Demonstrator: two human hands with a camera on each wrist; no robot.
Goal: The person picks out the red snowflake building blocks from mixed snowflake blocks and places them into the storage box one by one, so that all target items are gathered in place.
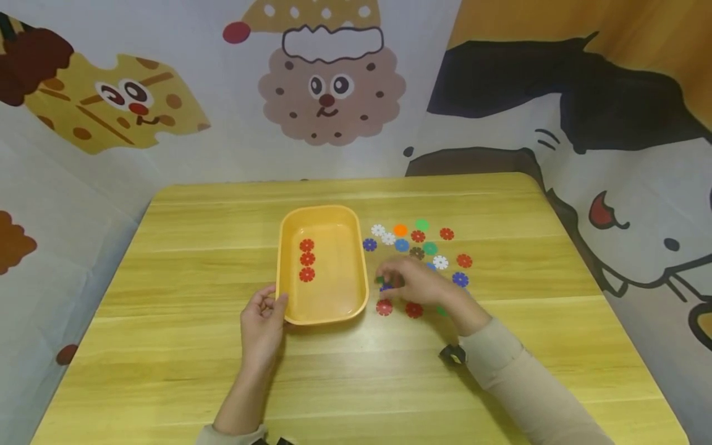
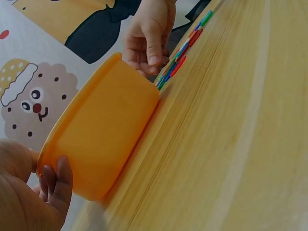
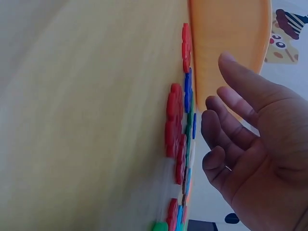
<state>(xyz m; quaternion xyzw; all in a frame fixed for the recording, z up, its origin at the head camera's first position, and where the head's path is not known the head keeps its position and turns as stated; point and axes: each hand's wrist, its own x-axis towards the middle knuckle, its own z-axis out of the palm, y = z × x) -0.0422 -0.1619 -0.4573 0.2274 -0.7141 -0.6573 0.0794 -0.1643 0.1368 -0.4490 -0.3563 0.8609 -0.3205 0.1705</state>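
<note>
Orange tray [image 1: 356, 259] mid-counter [image 1: 167, 346], left hand [image 1: 261, 321] grip curled on its near-left corner, right hand [image 1: 414, 281] grip loosely spread, holding nothing, over snowflake discs [image 1: 423, 247] just beside tray's right edge, bare counter left of tray.

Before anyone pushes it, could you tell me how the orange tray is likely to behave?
The orange tray looks thin plastic and nearly empty, so probably light and apt to slide on the smooth table. The left hand gripping its corner probably steadies it.
</note>
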